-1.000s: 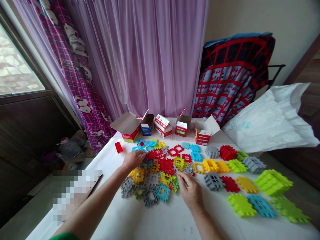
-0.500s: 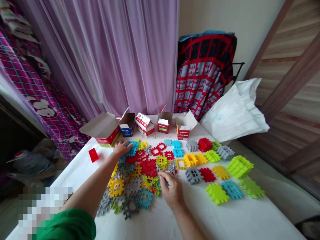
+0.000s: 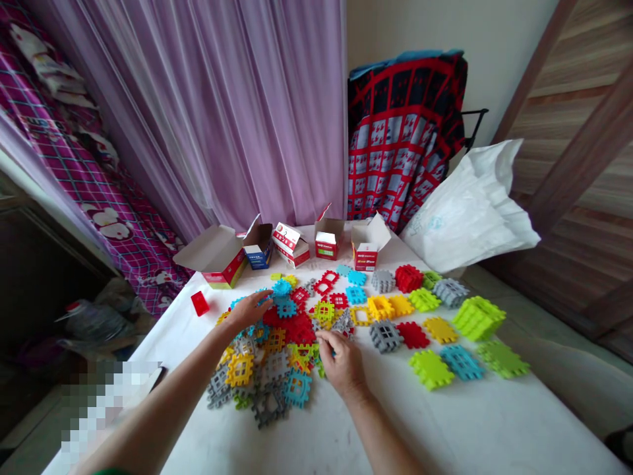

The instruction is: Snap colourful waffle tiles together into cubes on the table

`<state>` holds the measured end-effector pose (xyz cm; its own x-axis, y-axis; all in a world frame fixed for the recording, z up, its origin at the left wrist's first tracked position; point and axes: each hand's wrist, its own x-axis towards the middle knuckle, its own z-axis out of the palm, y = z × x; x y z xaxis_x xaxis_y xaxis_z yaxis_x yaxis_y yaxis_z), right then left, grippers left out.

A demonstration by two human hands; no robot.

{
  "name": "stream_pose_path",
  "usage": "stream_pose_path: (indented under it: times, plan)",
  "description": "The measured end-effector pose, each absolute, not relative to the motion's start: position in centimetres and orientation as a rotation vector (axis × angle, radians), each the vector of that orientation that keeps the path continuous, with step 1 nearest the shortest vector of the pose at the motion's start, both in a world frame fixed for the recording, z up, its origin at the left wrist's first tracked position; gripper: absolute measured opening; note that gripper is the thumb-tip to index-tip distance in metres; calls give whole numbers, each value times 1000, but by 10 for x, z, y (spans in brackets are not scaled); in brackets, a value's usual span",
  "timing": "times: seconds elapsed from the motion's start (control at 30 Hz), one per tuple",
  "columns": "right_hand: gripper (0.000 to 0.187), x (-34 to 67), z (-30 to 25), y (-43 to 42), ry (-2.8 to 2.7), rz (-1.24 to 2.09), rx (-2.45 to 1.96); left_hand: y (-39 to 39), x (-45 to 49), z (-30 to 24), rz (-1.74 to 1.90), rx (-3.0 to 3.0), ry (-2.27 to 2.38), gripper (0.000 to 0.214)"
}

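Interlocking plastic building tiles lie in a loose, mixed heap in front of me. My left hand [image 3: 251, 310] reaches over the heap's far left part, fingers stretched out beside blue tiles [image 3: 285, 307]; I see nothing held in it. At the heap's right edge is my right hand [image 3: 342, 361], thumb and forefinger curled together near a red tile [image 3: 299, 328] and grey tiles [image 3: 343, 322]. Whatever is between those fingers is too small or hidden to make out. Yellow [image 3: 240, 370], dark grey [image 3: 270, 407] and blue tiles [image 3: 297, 388] show at the near side.
Sorted stacks stand on the right, among them a green stack [image 3: 479, 318], a grey stack [image 3: 386, 336] and a red stack [image 3: 408, 278]. Several opened cartons [image 3: 366, 256] line the back edge. A red plastic tray [image 3: 200, 303] lies left; a white bag [image 3: 469, 211] leans at right.
My left hand has drawn back and to the right from the far blue tiles, uncovering some of them. My right hand stays nearly in place. The view has shifted slightly.
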<state>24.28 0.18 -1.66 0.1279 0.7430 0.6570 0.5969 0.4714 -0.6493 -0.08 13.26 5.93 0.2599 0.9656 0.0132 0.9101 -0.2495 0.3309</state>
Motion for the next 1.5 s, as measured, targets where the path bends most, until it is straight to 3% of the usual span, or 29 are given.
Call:
stream_pose_path:
  times: [0.23, 0.4, 0.57, 0.87, 1.1, 1.37, 1.43, 1.5]
  plan:
    - [28, 242, -20, 4, -1548, 173, -1228, 70, -19, 72, 436, 2277, 1679, 45]
    - [27, 242, -22, 4, -1532, 141, -1222, 26, -52, 46, 683, 2264, 1891, 48]
    - [28, 244, -23, 5, -1501, 80, -1247, -15, -64, 8, 574, 2041, 2293, 62]
    - [27, 248, -23, 2, -1515, 60, -1263, -47, -33, -8, 339, 2333, 2056, 101]
    - [26, 244, -22, -10, -1593, 28, -1362, -37, -9, 0, 266, 2295, 2162, 80]
    - [29, 240, -11, -37, -1593, 173, -1554, -50, -10, 4, 641, 2456, 2007, 50]
    - [29, 241, -11, -39, -1552, 212, -1583, -56, -15, -1, 621, 2526, 1824, 53]
    - [30, 242, -12, -39, -1524, 240, -1604, -61, -17, -6, 522, 2633, 1596, 75]
